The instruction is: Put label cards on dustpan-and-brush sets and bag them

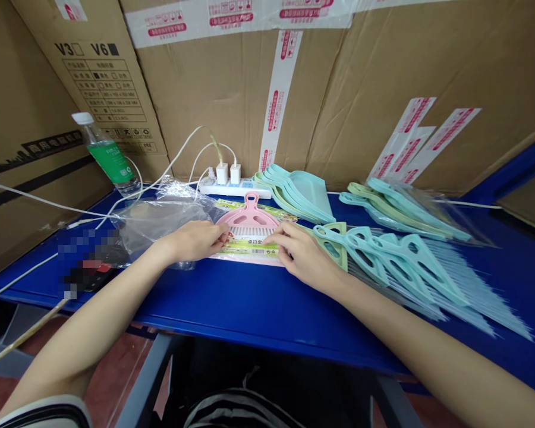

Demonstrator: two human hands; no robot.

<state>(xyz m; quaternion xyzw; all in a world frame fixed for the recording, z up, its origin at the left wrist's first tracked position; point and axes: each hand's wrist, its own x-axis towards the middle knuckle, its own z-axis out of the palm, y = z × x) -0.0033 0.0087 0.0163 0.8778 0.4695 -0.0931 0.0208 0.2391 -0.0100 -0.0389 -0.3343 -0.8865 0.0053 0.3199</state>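
Observation:
A pink hand brush [251, 215] with white bristles lies flat in the middle of the blue table, handle pointing away from me. Beneath its bristles is a yellow-green printed card [249, 244], and a pink rim shows along the card's near edge. My left hand [200, 241] is closed at the brush's left end, thumb and fingers pressed together. At the right end, my right hand [301, 252] has its fingers bent over the brush and card. Clear plastic bags [160, 217] lie crumpled beside my left hand. Mint brushes [396, 267] are spread beside my right forearm.
Mint dustpans [301, 190] are stacked behind the brush, with more dustpans [405, 208] at the right. A power strip [241, 187] with chargers and white cables stands against the cardboard wall [232, 89]. A bottle [109, 157] stands at the back left. A pixelated patch covers something at left.

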